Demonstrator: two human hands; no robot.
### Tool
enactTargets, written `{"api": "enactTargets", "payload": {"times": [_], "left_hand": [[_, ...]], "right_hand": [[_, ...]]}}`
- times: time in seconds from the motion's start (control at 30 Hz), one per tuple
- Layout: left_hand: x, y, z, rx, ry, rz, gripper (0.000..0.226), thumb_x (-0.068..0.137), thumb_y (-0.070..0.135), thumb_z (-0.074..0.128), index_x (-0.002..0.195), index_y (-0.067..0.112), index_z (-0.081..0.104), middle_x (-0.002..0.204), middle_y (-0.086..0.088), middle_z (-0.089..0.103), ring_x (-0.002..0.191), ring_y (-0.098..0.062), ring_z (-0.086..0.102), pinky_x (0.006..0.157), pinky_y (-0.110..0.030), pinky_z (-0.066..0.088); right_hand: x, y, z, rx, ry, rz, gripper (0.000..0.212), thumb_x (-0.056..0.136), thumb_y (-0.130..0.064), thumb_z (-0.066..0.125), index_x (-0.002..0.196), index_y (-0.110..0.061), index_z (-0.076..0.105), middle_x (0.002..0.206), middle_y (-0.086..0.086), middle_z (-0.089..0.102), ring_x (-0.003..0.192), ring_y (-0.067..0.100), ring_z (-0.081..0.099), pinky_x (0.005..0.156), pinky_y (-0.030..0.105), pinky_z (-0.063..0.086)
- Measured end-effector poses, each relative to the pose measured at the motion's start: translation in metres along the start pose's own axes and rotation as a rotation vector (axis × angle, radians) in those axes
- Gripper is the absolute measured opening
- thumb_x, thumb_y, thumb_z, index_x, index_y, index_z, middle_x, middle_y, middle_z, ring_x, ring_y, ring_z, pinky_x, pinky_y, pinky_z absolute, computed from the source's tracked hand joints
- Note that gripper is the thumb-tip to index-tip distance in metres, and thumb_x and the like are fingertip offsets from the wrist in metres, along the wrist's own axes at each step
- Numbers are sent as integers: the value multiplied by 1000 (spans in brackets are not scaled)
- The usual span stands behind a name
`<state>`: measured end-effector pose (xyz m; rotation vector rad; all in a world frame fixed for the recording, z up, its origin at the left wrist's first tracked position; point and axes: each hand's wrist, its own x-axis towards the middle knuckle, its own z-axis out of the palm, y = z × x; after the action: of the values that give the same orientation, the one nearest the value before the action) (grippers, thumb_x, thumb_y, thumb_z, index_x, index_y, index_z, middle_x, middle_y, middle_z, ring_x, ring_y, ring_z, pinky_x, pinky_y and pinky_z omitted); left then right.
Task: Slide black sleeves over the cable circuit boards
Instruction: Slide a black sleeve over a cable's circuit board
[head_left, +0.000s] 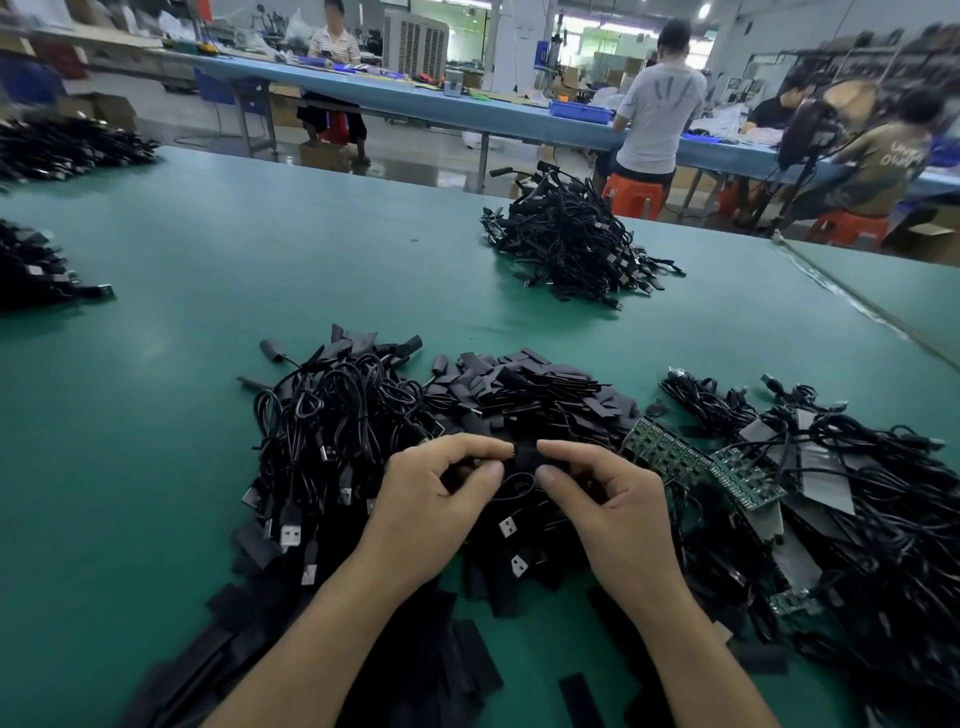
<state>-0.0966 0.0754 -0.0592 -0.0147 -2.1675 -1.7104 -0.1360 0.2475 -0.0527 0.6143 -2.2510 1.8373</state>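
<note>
Nearest to the camera, some loose flat sleeves (576, 696) lie on the green surface (208, 260) between the two forearms. Just above them the left hand (436, 499) and the right hand (602, 499) meet over the middle heap. The grip of the left hand is closed, thumb and forefinger pinching the end of a thin cable (511, 486) that hangs in a small loop below. The grip of the right hand is clamped on a black sleeve (525, 457), which is held between both hands; whether a board is inside it I cannot tell. A silver USB plug (508, 527) lies under the hands. To the right is a row of green circuit boards (670, 452). Behind the hands lies a pile of sleeves (540, 395), with a cable heap (332, 415) on its left. Farther away stands another cable bundle (571, 239), and beyond it people sit at a blue bench (415, 98).
</note>
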Motion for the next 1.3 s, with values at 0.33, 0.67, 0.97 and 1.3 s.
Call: {"api": "enactTargets", "payload": {"times": [0.33,0.67,0.97,1.3], "left_hand": [[0,2,1,-18,-78,5,14,89,11,74,84,25,76,65,12,68,57,-1,57,55,-14,43],[0,3,0,-40,-56,-24,22,96,11,63,93,29,75,77,9,72,65,-1,63,64,-14,49],[-2,5,-2,-53,-81,-50,20,97,5,61,101,24,68,82,9,73,73,1,65,71,-14,50],[-1,6,-2,-34,-83,-94,29,98,6,57,99,29,75,78,13,71,70,2,62,69,-13,49]], "right_hand": [[-3,3,3,-153,-46,-114,48,75,-17,85,112,-44,70,98,-15,72,94,9,69,80,20,54],[-2,6,1,-246,33,-166,33,74,-20,84,105,-26,76,94,-11,72,89,5,68,78,14,51],[-1,8,-4,-44,24,19,23,75,-20,83,92,-34,79,89,-13,75,88,7,71,78,18,53],[-2,7,-5,-77,-52,46,25,76,-15,84,89,-36,76,87,-16,75,86,4,71,78,18,53]]}}
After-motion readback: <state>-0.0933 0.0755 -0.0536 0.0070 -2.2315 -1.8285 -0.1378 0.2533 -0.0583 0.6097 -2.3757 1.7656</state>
